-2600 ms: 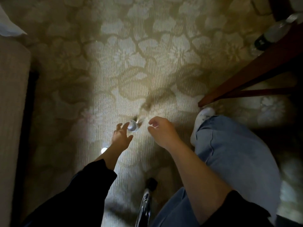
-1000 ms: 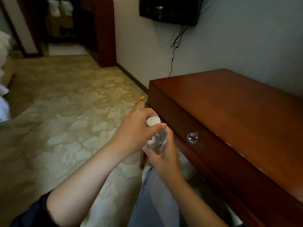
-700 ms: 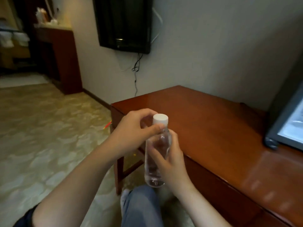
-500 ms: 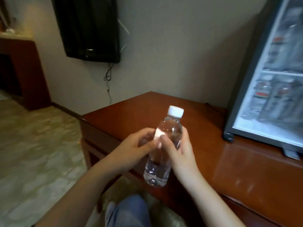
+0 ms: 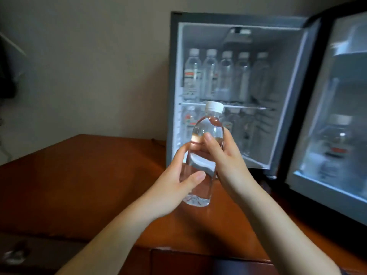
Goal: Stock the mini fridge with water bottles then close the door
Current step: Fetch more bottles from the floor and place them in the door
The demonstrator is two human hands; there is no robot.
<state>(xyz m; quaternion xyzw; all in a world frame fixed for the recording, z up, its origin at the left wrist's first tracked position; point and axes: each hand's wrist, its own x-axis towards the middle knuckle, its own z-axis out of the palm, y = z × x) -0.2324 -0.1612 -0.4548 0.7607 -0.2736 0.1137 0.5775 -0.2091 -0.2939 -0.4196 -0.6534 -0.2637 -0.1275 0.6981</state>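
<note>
**Spotter:** Where's the bottle right now?

**Operator:** I have the water bottle [image 5: 208, 126] upright in front of the mini fridge [image 5: 172, 86], level with its lower shelf. My left hand [image 5: 174, 185] is wrapped round the bottom half, thumb across the front. My right hand [image 5: 226, 159] grasps the middle, thumb pressed on the near side. The white cap [image 5: 214, 106] is on.

**Spotter:** Is there room inside?

**Operator:** The fridge's upper row [image 5: 218, 76] reads as five bottles across, so I'd call it full. The lower row [image 5: 238, 126] has several. Toward the fridge's right wall it looks freer, but that corner is too blurred for me to be sure. The door [image 5: 321, 80] stands wide open at the fridge's right, with one bottle in its rack.

**Spotter:** So how do you go in?

**Operator:** I'd peel the left hand off and carry with the right alone, gripping low enough for the cap to pass under the wire shelf [image 5: 248, 107]. I'd go in base first, keeping it vertical and easing it beside its neighbours rather than pushing against them. One nudge could topple that row. I'd only loosen my fingers once the base sits flat.
</note>
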